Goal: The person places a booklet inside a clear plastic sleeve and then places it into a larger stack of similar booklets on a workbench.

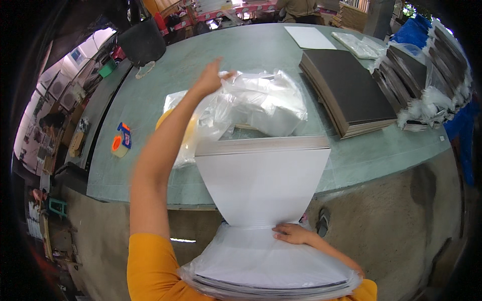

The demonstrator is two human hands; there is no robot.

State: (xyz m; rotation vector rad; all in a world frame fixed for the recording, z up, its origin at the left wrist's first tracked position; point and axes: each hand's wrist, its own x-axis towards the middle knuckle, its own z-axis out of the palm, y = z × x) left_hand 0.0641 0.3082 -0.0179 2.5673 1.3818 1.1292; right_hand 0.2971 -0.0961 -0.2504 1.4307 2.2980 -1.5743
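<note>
My left hand (208,80) reaches far over the table, with a finger stretched out and the thumb apart, at the edge of a loose heap of clear plastic bags (271,100). A thick stack of white boards (261,175) leans on the table's near edge, its layered edges uppermost. Against my body rests a stack of white sheets in clear plastic (261,256). My right hand (291,234) lies flat on it, near where it meets the upright stack, and grips nothing. A round yellow thing (191,128) shows partly through the plastic behind my left forearm.
A tape dispenser (121,141) stands on the green table (150,105) at left. To the right lie a stack of black boards (349,90) and several plastic-wrapped dark stacks (406,75). A white sheet (309,37) and a black bucket (142,42) are farther off. A person (299,9) is at the far side.
</note>
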